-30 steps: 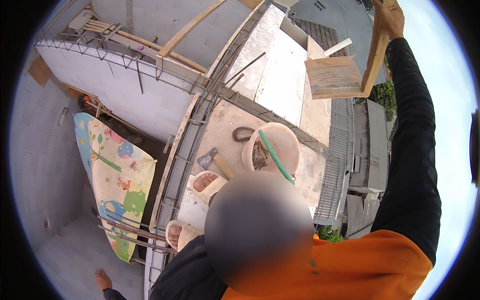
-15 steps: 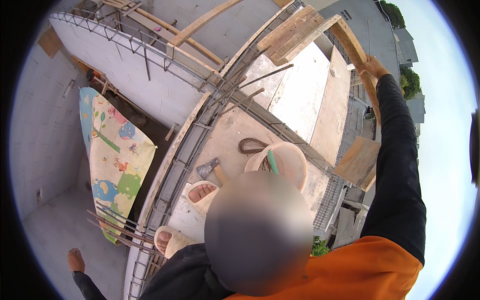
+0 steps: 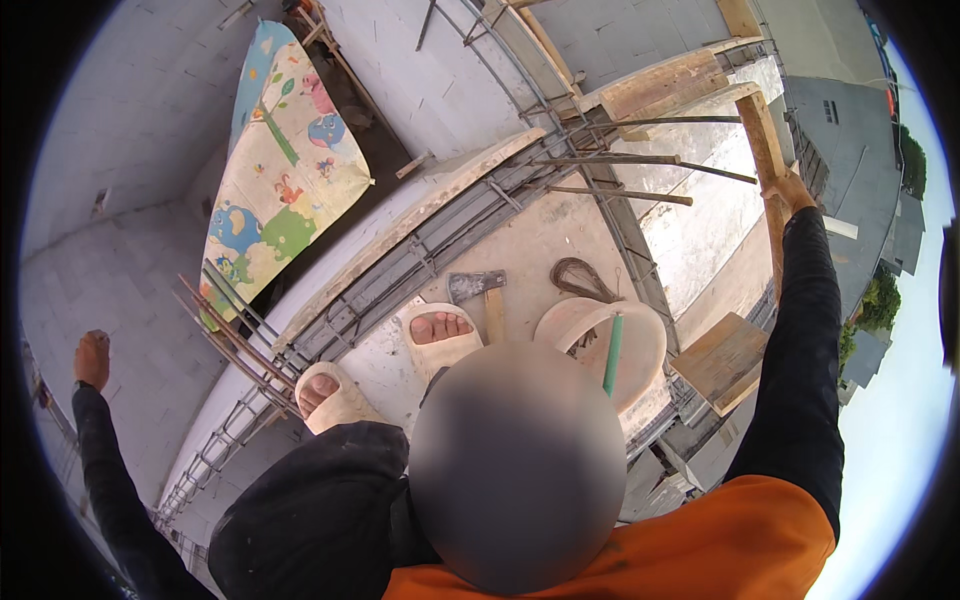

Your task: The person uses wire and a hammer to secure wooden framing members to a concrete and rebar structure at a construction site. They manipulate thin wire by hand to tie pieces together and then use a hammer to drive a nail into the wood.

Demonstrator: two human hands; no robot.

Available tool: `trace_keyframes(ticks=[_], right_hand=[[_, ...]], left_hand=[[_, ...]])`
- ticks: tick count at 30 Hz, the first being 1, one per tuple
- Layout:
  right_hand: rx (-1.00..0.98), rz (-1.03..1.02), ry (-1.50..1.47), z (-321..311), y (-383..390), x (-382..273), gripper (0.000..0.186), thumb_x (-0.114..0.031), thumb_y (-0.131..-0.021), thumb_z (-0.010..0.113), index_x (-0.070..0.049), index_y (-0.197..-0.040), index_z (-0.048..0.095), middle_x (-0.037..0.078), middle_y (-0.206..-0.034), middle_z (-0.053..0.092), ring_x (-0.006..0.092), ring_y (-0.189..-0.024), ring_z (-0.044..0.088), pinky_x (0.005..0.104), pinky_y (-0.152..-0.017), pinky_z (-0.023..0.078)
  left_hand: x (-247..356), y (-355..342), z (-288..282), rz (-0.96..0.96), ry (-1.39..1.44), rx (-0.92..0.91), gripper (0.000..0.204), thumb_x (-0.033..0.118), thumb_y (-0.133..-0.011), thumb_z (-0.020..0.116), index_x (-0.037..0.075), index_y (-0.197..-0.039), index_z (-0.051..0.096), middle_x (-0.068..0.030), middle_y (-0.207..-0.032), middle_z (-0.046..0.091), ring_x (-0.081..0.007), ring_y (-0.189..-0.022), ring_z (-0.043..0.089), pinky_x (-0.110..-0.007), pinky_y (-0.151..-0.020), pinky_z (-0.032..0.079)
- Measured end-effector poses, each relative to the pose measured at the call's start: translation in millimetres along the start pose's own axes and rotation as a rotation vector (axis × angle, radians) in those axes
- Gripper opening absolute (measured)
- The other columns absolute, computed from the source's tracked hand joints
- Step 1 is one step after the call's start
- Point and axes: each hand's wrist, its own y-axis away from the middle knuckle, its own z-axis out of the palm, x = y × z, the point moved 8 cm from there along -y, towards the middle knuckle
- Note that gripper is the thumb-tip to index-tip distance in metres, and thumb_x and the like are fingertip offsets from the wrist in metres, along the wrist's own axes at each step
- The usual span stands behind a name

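My right hand is wrapped round a long timber plank at the right, with the arm stretched out. Away to the far left, my left hand hangs in the air, its fingers curled closed and nothing seen in them. By my sandalled feet, on a pale board, lies a hatchet with a wooden handle. A coil of dark tie wire rests behind a whitish bucket, from which a green handle-like stick leans out. A blurred round patch hides the lower middle.
Steel reinforcement cages run along the wall tops. Loose rebar ends stick out near the plank, and more rebar juts out left of my feet. Beyond the wall is a drop with a cartoon-patterned sheet. A wooden board lies at right.
The view has swung, so the feet, bucket and sheet sit further right in the picture. My left arm is raised higher and further out; my right hand still grips the plank.
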Motion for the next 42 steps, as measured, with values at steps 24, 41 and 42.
trace_keyframes(ticks=[24,41,42], right_hand=[[-0.632,-0.217,-0.241,177.6,337.0,-239.9,0.044,-0.037,-0.097,0.077,-0.002,-0.123,0.074,0.01,-0.103,0.078,0.017,-0.1,0.071,0.0333,-0.092,0.053],[-0.71,-1.51,0.845,563.8,401.8,-534.2,0.066,-0.052,-0.1,0.064,-0.015,-0.153,0.053,0.019,-0.122,0.072,0.0367,-0.112,0.07,0.0484,-0.094,0.056],[-0.624,-1.664,0.769,565.4,400.5,-535.1,0.058,-0.047,-0.1,0.065,-0.013,-0.146,0.058,0.017,-0.106,0.076,0.0357,-0.095,0.075,0.0484,-0.083,0.058]], left_hand=[[170.1,201.9,156.8,-0.086,0.398,-0.017,0.028,0.017,-0.103,0.058,0.003,-0.122,0.074,-0.0144,-0.131,0.069,-0.0339,-0.126,0.062,-0.045,-0.106,0.049],[276.8,186.0,90.9,-0.016,1.047,0.358,0.075,0.031,-0.091,0.074,0.014,-0.159,0.048,-0.0162,-0.161,0.047,-0.0369,-0.155,0.034,-0.052,-0.127,0.033],[294.7,181.3,83.5,0.003,0.963,0.365,0.074,0.033,-0.091,0.075,0.014,-0.158,0.049,-0.0154,-0.161,0.047,-0.0358,-0.156,0.031,-0.053,-0.129,0.029]])
